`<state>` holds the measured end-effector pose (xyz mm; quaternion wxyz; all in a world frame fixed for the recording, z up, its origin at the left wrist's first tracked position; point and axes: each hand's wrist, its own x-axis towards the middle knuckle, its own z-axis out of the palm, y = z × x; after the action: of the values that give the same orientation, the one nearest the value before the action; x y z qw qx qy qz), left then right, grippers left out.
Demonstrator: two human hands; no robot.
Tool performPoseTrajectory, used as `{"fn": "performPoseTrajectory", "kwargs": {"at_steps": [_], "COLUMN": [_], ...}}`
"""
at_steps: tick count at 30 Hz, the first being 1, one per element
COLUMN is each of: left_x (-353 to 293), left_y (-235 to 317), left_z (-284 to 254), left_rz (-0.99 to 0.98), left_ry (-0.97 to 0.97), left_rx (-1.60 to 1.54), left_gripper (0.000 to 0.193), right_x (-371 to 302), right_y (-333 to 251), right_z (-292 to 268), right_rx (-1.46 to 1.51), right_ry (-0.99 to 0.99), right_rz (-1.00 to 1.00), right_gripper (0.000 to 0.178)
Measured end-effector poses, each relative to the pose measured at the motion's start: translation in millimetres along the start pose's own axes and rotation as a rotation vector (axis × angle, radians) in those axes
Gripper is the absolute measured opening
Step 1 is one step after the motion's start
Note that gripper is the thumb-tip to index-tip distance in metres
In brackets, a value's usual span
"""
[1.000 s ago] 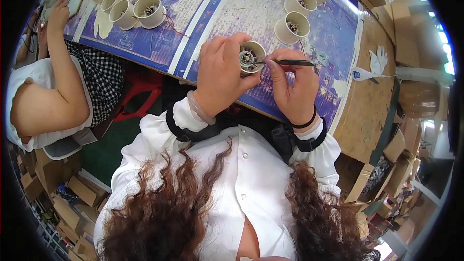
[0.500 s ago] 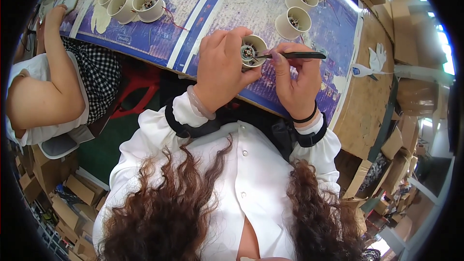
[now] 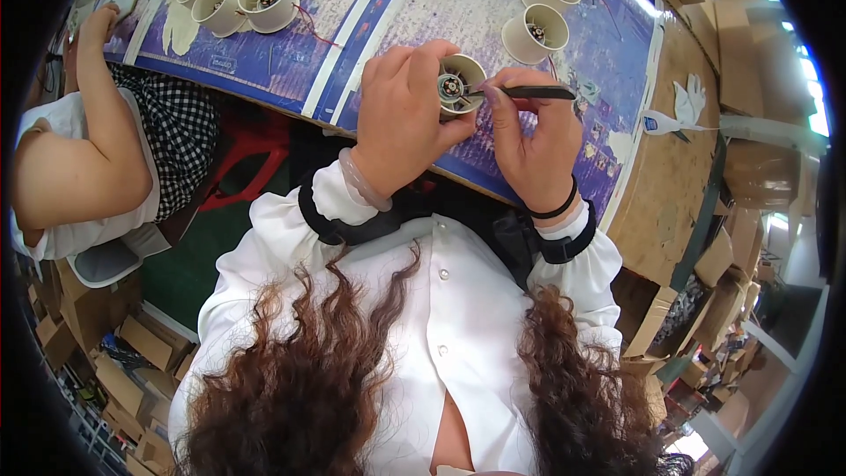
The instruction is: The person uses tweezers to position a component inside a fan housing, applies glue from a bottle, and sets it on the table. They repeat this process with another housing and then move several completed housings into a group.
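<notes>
My left hand (image 3: 404, 115) is wrapped round a cream cylindrical housing (image 3: 474, 69), its open end tilted up toward me. Inside that housing sits a small round motor (image 3: 451, 86) with a metal rim. Between the thumb and fingers of my right hand (image 3: 534, 128) is a dark pair of tweezers (image 3: 538, 92). The tip of the tweezers reaches into the housing beside the motor; exactly what it touches is too small to tell. Both hands are above the near edge of the blue-printed table (image 3: 291, 88).
Several similar cream housings (image 3: 268, 0) with thin wires stand at the far left, and more housings (image 3: 535, 33) at the far right. A white glove (image 3: 689, 101) and a white bottle (image 3: 656, 122) lie on the wooden surface at right. Another person's arm (image 3: 110, 123) rests at the left.
My right hand has shifted slightly left and the tweezers now reach in at a different angle, their handle end nearer the housing. My left hand keeps its hold, moved slightly.
</notes>
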<state>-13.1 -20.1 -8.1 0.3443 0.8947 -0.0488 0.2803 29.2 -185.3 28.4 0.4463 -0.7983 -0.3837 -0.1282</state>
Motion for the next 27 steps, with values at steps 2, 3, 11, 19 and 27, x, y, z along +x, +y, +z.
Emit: {"fn": "performPoseTrajectory", "kwargs": {"at_steps": [2, 3, 11, 19, 27], "left_x": [-2, -1, 1, 5, 1], "left_y": [0, 0, -2, 2, 3], "left_z": [0, 1, 1, 3, -2], "left_rz": [0.001, 0.002, 0.004, 0.008, -0.028], "left_ry": [0.001, -0.001, 0.013, 0.004, -0.016], "left_rx": [-0.007, -0.006, 0.012, -0.018, -0.002], "left_gripper": [0.07, 0.07, 0.068, 0.064, 0.06], "right_x": [-1, -1, 7, 7, -57], "right_y": [-4, -4, -3, -3, 14], "right_z": [-2, -2, -1, -15, -112], "right_rx": [0.011, 0.018, -0.048, 0.128, -0.686], "right_ry": [0.008, 0.012, -0.014, 0.308, -0.096], "right_rz": [0.06, 0.088, 0.036, -0.012, 0.208], "right_gripper": [0.019, 0.019, 0.019, 0.018, 0.012]}}
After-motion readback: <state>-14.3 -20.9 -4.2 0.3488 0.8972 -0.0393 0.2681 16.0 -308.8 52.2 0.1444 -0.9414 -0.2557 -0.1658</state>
